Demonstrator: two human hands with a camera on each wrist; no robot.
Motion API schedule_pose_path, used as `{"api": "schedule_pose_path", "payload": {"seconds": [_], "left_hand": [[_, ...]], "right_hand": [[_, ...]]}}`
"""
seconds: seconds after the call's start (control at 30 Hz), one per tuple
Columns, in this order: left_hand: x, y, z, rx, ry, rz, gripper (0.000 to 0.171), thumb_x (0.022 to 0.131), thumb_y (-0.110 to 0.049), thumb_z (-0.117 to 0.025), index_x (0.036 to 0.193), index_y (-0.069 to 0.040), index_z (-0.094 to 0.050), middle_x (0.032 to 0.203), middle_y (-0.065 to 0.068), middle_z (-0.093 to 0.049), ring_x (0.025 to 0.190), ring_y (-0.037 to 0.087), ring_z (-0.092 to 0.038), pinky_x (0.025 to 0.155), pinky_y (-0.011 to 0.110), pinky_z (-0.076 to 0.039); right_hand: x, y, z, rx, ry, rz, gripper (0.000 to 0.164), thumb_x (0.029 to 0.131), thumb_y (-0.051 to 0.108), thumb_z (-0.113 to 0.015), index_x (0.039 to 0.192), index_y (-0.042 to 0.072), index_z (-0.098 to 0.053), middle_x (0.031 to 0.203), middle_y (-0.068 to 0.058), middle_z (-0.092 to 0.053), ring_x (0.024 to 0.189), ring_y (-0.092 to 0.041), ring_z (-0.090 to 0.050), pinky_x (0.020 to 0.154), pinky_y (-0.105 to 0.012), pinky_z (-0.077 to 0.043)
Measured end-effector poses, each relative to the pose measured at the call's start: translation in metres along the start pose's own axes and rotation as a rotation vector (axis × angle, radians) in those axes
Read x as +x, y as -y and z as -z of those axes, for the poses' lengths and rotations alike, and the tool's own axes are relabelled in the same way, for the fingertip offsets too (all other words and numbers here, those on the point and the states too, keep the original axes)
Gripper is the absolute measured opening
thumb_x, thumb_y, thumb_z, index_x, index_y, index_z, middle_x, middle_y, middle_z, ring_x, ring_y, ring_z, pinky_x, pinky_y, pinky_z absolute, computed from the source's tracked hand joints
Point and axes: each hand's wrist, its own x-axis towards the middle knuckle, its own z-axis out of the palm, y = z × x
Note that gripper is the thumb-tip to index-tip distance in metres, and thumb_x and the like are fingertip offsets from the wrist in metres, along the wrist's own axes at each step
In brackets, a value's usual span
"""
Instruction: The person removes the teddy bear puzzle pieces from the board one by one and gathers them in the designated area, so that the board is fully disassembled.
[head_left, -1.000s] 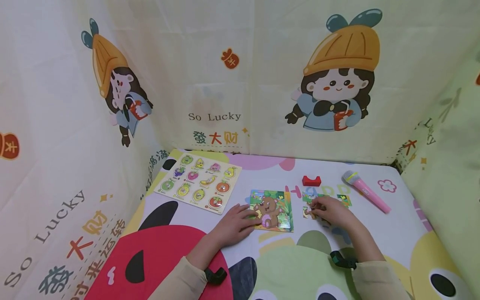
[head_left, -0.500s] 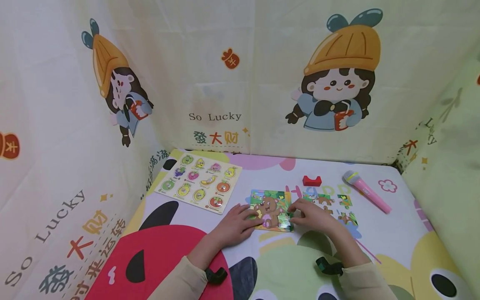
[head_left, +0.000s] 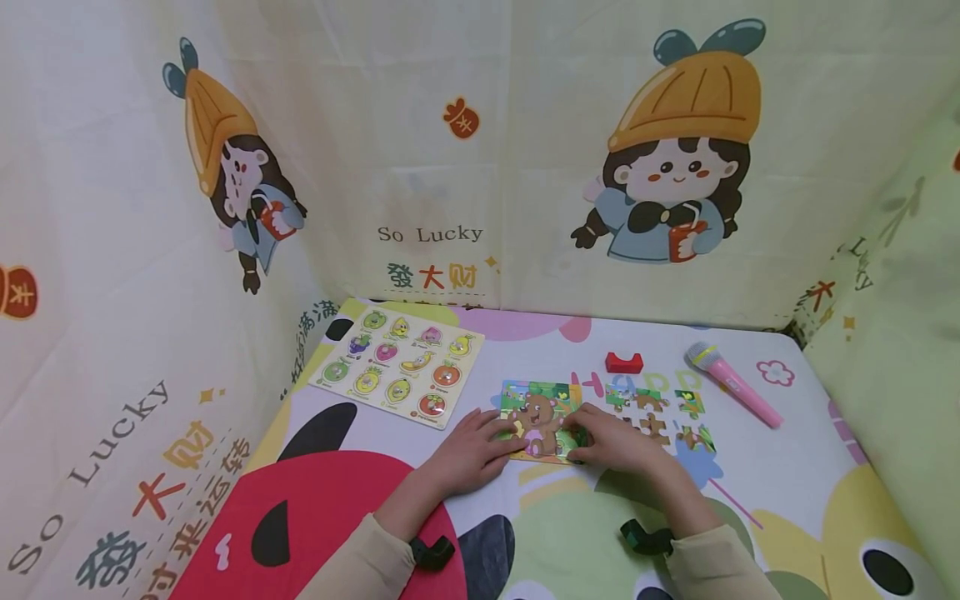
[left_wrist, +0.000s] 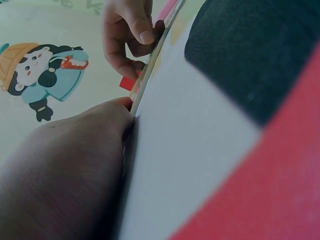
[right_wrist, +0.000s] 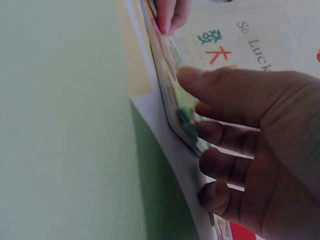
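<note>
A jigsaw puzzle (head_left: pixel 537 417) with a brown bear picture lies flat in its tray on the table. My left hand (head_left: pixel 472 450) rests on its left side, fingers stretched over the picture's edge. At the right side is my right hand (head_left: pixel 611 437), thumb and fingers curled around a small dark green puzzle piece (right_wrist: pixel 187 120). That piece sits low against the tray's corner area and is partly hidden by the fingers; whether it lies in the picture I cannot tell. Several loose bear puzzle pieces (head_left: pixel 654 429) lie beyond the right hand.
A wooden fruit board (head_left: pixel 393 364) stands to the left at the back. Behind the loose pieces is a red notched block (head_left: pixel 624 362), with a pink toy microphone (head_left: pixel 735 385) to its right. A printed cloth (head_left: pixel 547 283) hangs behind the table.
My right hand has moved left from the loose pieces to the right edge of the bear puzzle, uncovering several pieces. My left hand has stayed in place.
</note>
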Motion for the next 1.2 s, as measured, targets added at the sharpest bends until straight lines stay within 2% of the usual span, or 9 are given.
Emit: {"api": "schedule_pose_path", "payload": {"seconds": [0.1, 0.23, 0.6, 0.7, 0.9, 1.2], "left_hand": [[-0.0004, -0.0005, 0.0012, 0.003, -0.003, -0.001, 0.043, 0.103, -0.041, -0.045, 0.145, -0.048, -0.043, 0.148, -0.009, -0.047, 0.147, 0.024, -0.033, 0.121, 0.052, -0.024], [-0.0006, -0.0009, 0.0024, -0.005, -0.001, 0.002, 0.043, 0.103, -0.041, -0.045, 0.145, -0.048, -0.043, 0.148, -0.009, -0.047, 0.147, 0.024, -0.033, 0.121, 0.052, -0.024], [0.0002, -0.0016, -0.0005, 0.004, -0.012, -0.005, 0.043, 0.103, -0.039, -0.044, 0.145, -0.045, -0.045, 0.15, -0.011, -0.046, 0.148, 0.024, -0.031, 0.121, 0.054, -0.023], [0.001, -0.0027, -0.0005, 0.039, -0.008, -0.017, 0.045, 0.104, -0.039, -0.042, 0.148, -0.044, -0.041, 0.152, -0.015, -0.044, 0.148, 0.023, -0.03, 0.12, 0.056, -0.023], [0.0021, -0.0031, -0.0009, 0.114, 0.031, -0.034, 0.05, 0.105, -0.041, -0.036, 0.152, -0.05, -0.024, 0.155, -0.019, -0.038, 0.148, 0.024, -0.029, 0.119, 0.059, -0.022], [0.0043, -0.0052, -0.0025, 0.118, 0.052, -0.032, 0.05, 0.104, -0.039, -0.035, 0.152, -0.051, -0.023, 0.157, -0.018, -0.035, 0.149, 0.024, -0.027, 0.119, 0.059, -0.021]], "right_hand": [[0.0015, 0.0021, -0.0022, -0.019, -0.015, -0.044, 0.045, 0.083, 0.033, -0.079, 0.123, 0.017, -0.064, 0.112, 0.005, -0.055, 0.094, -0.01, -0.053, 0.088, -0.035, -0.053], [0.0031, 0.0034, -0.0047, -0.024, -0.023, -0.084, 0.045, 0.083, 0.032, -0.08, 0.123, 0.02, -0.063, 0.111, 0.006, -0.052, 0.094, -0.009, -0.052, 0.088, -0.035, -0.053], [0.0069, 0.0038, -0.005, 0.007, -0.016, -0.099, 0.042, 0.082, 0.03, -0.081, 0.119, 0.02, -0.062, 0.112, 0.005, -0.052, 0.095, -0.01, -0.052, 0.089, -0.035, -0.052], [0.0064, 0.0052, -0.0041, 0.01, -0.015, -0.099, 0.041, 0.082, 0.03, -0.081, 0.118, 0.02, -0.063, 0.112, 0.005, -0.053, 0.095, -0.01, -0.053, 0.089, -0.036, -0.052], [0.0065, 0.0066, -0.0037, 0.005, -0.016, -0.107, 0.041, 0.083, 0.03, -0.08, 0.119, 0.021, -0.063, 0.112, 0.005, -0.053, 0.094, -0.01, -0.053, 0.09, -0.037, -0.053], [0.0066, 0.0043, -0.0024, 0.026, -0.008, -0.105, 0.047, 0.083, 0.028, -0.08, 0.122, 0.017, -0.056, 0.111, 0.003, -0.055, 0.092, -0.012, -0.052, 0.082, -0.033, -0.051]]}}
